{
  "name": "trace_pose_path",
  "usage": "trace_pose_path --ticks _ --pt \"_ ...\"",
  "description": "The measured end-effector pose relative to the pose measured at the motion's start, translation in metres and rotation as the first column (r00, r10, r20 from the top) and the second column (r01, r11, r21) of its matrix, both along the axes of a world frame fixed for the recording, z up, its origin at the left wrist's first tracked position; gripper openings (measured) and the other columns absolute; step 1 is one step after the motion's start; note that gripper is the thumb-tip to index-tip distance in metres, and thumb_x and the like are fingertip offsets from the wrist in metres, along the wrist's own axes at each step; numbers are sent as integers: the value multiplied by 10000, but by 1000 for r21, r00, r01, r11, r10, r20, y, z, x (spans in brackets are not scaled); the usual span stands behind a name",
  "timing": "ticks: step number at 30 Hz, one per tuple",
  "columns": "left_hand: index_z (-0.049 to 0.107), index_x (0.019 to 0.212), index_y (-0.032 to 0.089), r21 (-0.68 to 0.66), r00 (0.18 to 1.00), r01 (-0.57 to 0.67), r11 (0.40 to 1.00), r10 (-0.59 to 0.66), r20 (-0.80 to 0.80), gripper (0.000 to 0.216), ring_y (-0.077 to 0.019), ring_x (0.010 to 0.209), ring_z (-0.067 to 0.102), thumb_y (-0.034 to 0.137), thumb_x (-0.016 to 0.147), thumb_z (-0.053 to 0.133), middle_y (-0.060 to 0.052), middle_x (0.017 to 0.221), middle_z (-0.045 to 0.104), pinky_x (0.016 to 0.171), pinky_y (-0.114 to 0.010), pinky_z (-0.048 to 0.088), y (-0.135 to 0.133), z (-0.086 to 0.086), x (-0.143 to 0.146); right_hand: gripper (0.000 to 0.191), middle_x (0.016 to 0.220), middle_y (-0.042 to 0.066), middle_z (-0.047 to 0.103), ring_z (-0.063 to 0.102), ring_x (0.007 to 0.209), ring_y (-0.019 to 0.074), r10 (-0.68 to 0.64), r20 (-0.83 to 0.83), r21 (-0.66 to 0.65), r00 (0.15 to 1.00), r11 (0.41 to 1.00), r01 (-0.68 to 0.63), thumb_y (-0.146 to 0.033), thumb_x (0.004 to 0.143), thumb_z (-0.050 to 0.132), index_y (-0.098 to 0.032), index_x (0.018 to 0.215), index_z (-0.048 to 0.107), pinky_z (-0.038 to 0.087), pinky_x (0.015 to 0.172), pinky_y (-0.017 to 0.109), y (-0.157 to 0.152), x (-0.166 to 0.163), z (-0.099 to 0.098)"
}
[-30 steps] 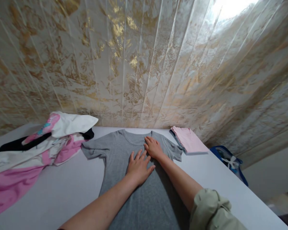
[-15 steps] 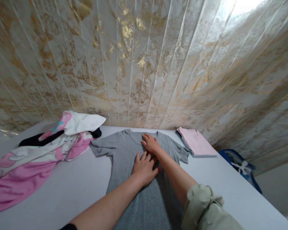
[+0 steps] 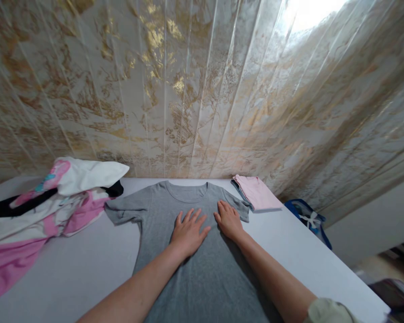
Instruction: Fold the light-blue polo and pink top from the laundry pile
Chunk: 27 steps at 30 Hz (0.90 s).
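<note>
A grey short-sleeved T-shirt [image 3: 202,278] lies spread out on the white table, neckline toward the wall, its left sleeve a little creased. On the middle of its chest rests my left hand [image 3: 188,231], palm down with fingers spread. My right hand [image 3: 229,220] lies flat on the shirt's right chest, close to the right sleeve. Neither hand grips the cloth. The lower hem of the shirt runs out of view at the bottom.
A loose heap of pink, white and black clothes [image 3: 84,179] covers the table's left side. Folded pink and grey garments [image 3: 257,193] are stacked at the back right. Beyond the table's right edge is a blue-trimmed bag [image 3: 308,220]. A gold-patterned curtain [image 3: 188,112] hangs behind.
My hands have moved apart on the shirt: the right hand has shifted from near the neckline toward the right sleeve. The camera view has turned slightly right.
</note>
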<state>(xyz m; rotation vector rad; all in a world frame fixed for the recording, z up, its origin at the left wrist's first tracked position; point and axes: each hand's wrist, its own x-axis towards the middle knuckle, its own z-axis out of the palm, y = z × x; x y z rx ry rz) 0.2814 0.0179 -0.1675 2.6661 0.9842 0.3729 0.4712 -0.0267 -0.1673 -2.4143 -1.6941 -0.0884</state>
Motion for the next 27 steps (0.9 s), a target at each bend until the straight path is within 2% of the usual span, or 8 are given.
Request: trace_pose_path --ticks 3,8,12,16,18,21,23,27 --pt "462 1383 385 -15 998 30 999 -31 -51 526 -286 1433 250 598 938 277 -4 1547 328 1137 -606 134 0 5 0 544 1531 102 332 275 1409 228 14 20 -24 1000 1000 -13 -395 975 341 -157 1464 345 188 1134 445 -20 5 -3" --pt "414 1413 400 -51 987 87 995 -93 -132 532 -282 1452 196 601 934 297 -13 1576 255 1142 -591 119 3 11 -8 551 1532 92 332 261 1412 221 15 2 -15 1000 1000 -15 -424 979 339 -163 1465 345 181 1132 445 -19 4 -1" --pt "378 1441 368 -37 976 127 991 -131 -174 542 -255 1451 208 569 943 313 -3 1577 248 1160 -540 137 4 10 -42 512 1497 90 397 316 1382 233 46 -34 51 998 998 -44 -435 974 376 -187 1420 419 211 1116 449 -19 7 -1" --pt "408 1433 322 16 982 43 999 -39 -186 538 -245 1442 239 535 943 344 -11 1559 296 1165 -503 171 2 9 -88 365 1359 75 552 474 1253 213 136 -87 146 987 982 -122 -344 985 384 -216 1265 580 316 1047 395 -25 7 6" --pt "437 1414 325 40 984 11 999 -4 -176 517 -245 1433 262 517 939 368 -8 1547 326 1163 -496 182 1 8 -103 312 1266 65 614 527 1181 202 221 -91 166 971 965 -204 -307 979 409 -221 1177 634 350 1011 369 -32 4 14" --pt "472 1386 335 50 990 8 999 0 -142 487 -247 1419 294 497 934 389 -3 1527 368 1156 -496 200 0 8 -112 272 1157 58 652 574 1083 189 387 -80 126 919 918 -376 -285 967 440 -222 1119 656 394 950 334 -54 -5 26" --pt "505 1356 330 43 993 4 999 1 -117 464 -251 1402 325 482 931 398 -11 1506 406 1144 -501 225 1 9 -110 252 1115 62 654 589 1036 188 450 -73 82 890 892 -444 -278 956 463 -216 1109 654 414 917 323 -75 -10 34" --pt "613 1222 274 60 996 -28 998 33 -88 388 -261 1289 466 424 921 418 -60 1380 546 1093 -499 305 3 19 -97 211 1055 72 644 600 986 190 436 -96 22 895 900 -436 -261 941 483 -206 1052 654 435 899 326 -130 -12 45"
